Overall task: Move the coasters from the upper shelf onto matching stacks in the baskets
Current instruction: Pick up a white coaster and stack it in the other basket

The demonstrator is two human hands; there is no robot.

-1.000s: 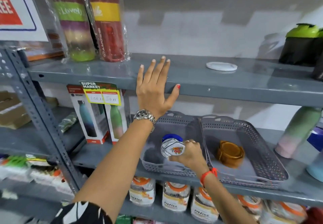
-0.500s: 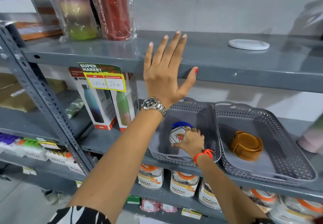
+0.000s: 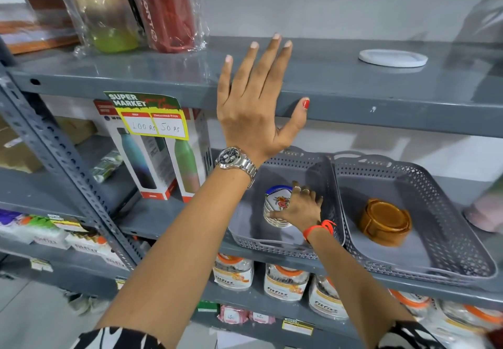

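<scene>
My left hand point(image 3: 255, 98) rests flat with spread fingers against the front edge of the upper shelf point(image 3: 381, 98). A single white round coaster point(image 3: 392, 58) lies on that shelf to the right. In the left grey basket point(image 3: 321, 169) below, my right hand point(image 3: 299, 208) grips a floral white coaster point(image 3: 277, 200) on top of a stack of matching coasters point(image 3: 273, 219). The right grey basket point(image 3: 446, 193) holds a stack of brown coasters point(image 3: 385, 222).
Wrapped bottles point(image 3: 168, 8) stand at the upper shelf's left. Boxed bottles point(image 3: 152, 158) with a price tag point(image 3: 148, 114) sit left of the baskets. Jars point(image 3: 285, 280) fill the shelf below. A pastel bottle point(image 3: 487, 207) lies at the far right.
My right hand has carried the floral coaster down into the left basket onto the matching stack. My left hand has stayed on the shelf edge while the view moved closer.
</scene>
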